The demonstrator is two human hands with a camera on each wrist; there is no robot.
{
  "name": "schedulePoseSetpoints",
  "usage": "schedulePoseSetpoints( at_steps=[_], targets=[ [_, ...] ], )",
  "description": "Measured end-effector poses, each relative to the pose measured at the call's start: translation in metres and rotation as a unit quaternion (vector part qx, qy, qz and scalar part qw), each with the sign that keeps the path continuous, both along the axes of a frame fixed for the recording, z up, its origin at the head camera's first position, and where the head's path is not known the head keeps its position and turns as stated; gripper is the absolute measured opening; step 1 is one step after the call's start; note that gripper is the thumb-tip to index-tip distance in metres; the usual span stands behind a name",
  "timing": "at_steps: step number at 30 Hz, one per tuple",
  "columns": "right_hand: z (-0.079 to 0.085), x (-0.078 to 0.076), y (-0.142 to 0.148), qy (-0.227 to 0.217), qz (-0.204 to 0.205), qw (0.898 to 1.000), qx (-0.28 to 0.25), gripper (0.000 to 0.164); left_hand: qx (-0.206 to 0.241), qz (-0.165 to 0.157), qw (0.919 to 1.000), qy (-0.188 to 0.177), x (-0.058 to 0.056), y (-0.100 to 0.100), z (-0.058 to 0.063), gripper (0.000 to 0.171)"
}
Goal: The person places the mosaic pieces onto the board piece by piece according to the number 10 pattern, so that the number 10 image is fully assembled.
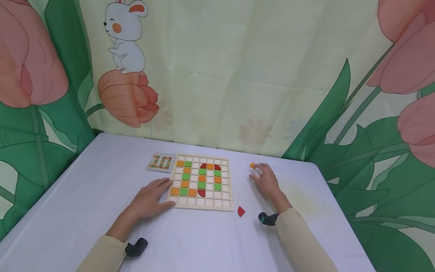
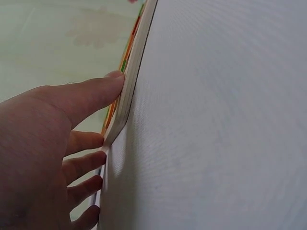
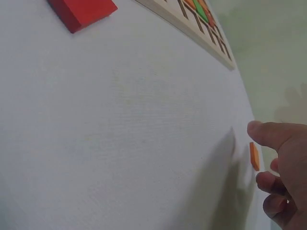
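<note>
A wooden grid board (image 1: 231, 189) lies on the table, with orange, green and red pieces set in some of its squares. My left hand (image 1: 149, 200) rests at the board's left edge, thumb by the near corner and fingers stretched along the side. Right of the board, my right hand (image 1: 267, 182) reaches to an orange square tile (image 1: 252, 165), index fingertip right at it and thumb apart. In the right wrist view the orange tile (image 3: 254, 156) shows in the gap between thumb and fingers. A red quarter-round piece (image 1: 241, 211) lies off the board's near right corner.
A small pattern card (image 1: 161, 162) with a matching coloured grid lies by the board's far left corner. White cloth (image 1: 190, 241) covers the table. Behind it hangs a printed curtain (image 1: 217, 75). Dark wrist devices (image 1: 136, 247) stick out beside both sleeves.
</note>
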State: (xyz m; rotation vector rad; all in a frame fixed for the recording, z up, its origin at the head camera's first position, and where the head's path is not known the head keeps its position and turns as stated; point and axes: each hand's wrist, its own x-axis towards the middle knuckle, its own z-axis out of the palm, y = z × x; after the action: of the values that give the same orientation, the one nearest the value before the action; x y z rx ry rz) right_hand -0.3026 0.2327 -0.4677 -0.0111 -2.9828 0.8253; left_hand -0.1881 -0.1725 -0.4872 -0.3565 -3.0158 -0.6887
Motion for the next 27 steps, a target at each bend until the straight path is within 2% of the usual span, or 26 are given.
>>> schedulePoseSetpoints(
  at_steps=[3,10,18,24,27],
  targets=[
    [-0.001,-0.006,0.003,0.002,0.011,1.0,0.009,0.051,0.0,0.002,1.0,0.0,0.0,0.0,-0.002,0.078],
    [-0.002,-0.018,0.004,0.002,0.026,0.999,0.024,0.044,0.004,0.006,1.0,-0.004,0.002,0.002,-0.002,0.078],
    [-0.001,-0.026,-0.002,0.019,0.0,0.999,0.034,0.032,0.009,0.002,0.9999,-0.007,0.002,0.006,0.002,0.077],
    [-0.001,-0.029,-0.002,0.01,-0.027,0.999,0.041,0.035,0.006,0.003,1.0,-0.005,0.004,0.006,0.003,0.075],
    [-0.003,-0.032,-0.003,0.003,-0.026,0.999,0.033,0.035,0.006,0.009,0.9999,-0.005,0.004,0.005,0.004,0.075]
  ],
)
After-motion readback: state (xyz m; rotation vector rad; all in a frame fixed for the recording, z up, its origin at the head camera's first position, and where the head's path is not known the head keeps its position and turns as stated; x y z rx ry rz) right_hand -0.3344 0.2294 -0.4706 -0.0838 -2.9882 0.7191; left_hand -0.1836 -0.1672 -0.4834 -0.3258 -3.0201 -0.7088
